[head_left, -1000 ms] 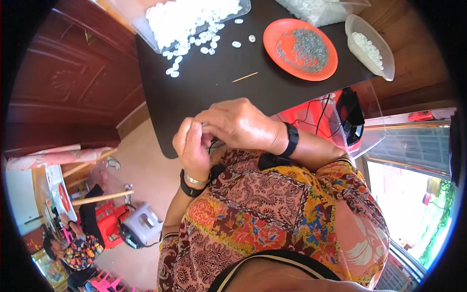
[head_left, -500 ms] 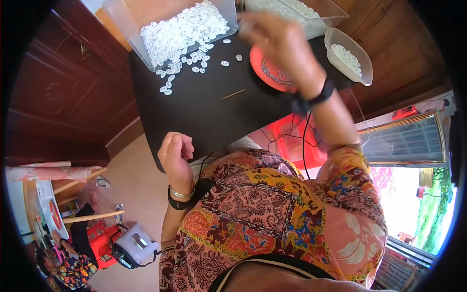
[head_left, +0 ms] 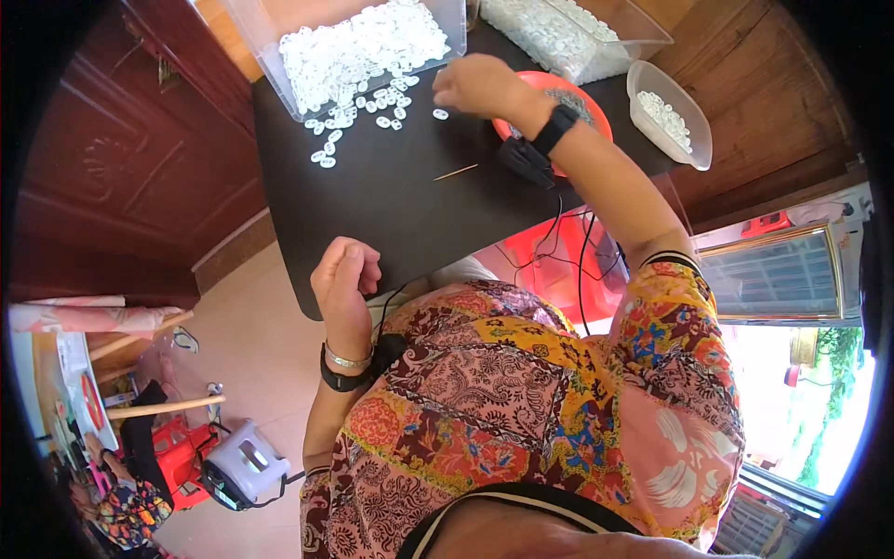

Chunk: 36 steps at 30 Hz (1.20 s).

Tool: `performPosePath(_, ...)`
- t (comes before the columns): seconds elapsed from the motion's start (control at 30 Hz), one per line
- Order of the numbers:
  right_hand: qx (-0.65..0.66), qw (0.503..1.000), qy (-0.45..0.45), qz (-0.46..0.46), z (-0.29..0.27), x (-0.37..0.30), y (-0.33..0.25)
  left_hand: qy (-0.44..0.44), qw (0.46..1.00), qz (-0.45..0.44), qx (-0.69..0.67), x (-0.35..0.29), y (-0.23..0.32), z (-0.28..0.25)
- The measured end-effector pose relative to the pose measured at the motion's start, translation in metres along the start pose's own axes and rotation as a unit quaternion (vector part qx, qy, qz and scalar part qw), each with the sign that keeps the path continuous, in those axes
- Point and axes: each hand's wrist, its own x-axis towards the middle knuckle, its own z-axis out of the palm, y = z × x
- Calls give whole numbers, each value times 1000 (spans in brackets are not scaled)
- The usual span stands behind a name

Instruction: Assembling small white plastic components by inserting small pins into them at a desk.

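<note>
My right hand (head_left: 480, 86) reaches across the dark table, fingers bent together above loose white oval tags (head_left: 440, 114). What its fingertips hold, if anything, cannot be made out. Beneath that wrist sits an orange-red bowl (head_left: 596, 112) with thin grey pieces in it. A clear plastic bin (head_left: 296, 101) lies toward the far left, with a heap of white tags (head_left: 368, 47) spilling from it onto the table. My left hand (head_left: 343, 278) is curled closed at the table's near edge, its palm side hidden. Between the hands lies a thin, light-brown stick (head_left: 456, 172).
At the far right, another clear container (head_left: 643, 47) holds a plastic bag of white pieces (head_left: 549, 42). Beside it stands a small translucent tray (head_left: 703, 140) with white pieces. Black cables (head_left: 585, 252) hang past the table edge over a red stool (head_left: 540, 265). Another person (head_left: 130, 503) is at the lower left.
My right hand has come down and left, from beside the far containers to the loose tags, covering some of them. My left hand stays curled near the table's edge.
</note>
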Motion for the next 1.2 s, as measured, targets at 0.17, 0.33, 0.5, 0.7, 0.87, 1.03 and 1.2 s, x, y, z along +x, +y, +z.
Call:
performPosePath(0.17, -37, 995, -87, 43, 18, 3, -10, -6, 1000, -23, -3, -2, -1, -4)
performPosePath(0.33, 19, 994, -99, 44, 16, 0, -16, -20, 1000, -21, -5, 2, -6, -5)
performPosePath(0.5, 378, 918, -108, 47, -3, -22, -59, -32, 999, -16, 0, 11, -7, 0)
performPosePath(0.7, 570, 815, -100, 41, -18, -64, -120, -81, 996, -29, -23, 21, 7, 18)
performPosePath(0.87, 557, 830, -43, 13, -13, -77, -126, -90, 996, -30, -3, 21, 6, 26)
performPosePath(1.03, 559, 828, -37, 3, -8, -83, -126, -77, 997, -1, 10, 20, 3, 29)
performPosePath(1.2, 495, 869, 15, -3, 0, -84, -131, -68, 995, -13, 71, 26, -8, 23)
